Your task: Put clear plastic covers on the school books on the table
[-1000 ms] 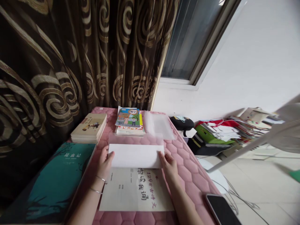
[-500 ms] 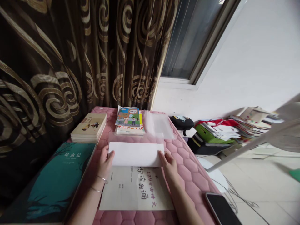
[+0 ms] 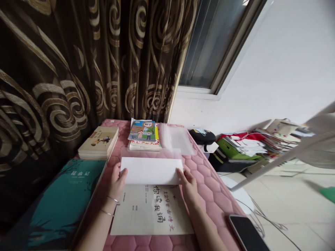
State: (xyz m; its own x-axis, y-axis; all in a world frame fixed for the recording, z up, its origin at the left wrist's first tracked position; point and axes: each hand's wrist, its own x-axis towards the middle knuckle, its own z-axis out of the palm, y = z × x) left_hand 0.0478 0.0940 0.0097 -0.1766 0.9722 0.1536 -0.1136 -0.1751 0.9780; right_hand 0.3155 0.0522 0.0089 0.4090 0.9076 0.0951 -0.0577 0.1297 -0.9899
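Left hand (image 3: 118,176) and right hand (image 3: 188,182), nearly closed, are pinching a white sheet (image 3: 151,170) by its sides, leaving the poetry booklet (image 3: 143,212) part-covered (clear plastic covers (image 3: 180,141) are lying untouched near the pink mattress (image 3: 209,198)'s far-right corner).

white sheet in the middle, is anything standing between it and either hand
Nothing visible does: the left hand and right hand hold the white sheet by its left and right edges. Clear film shows past its far edge; whether it also covers the sheet where they grip, I can't tell.
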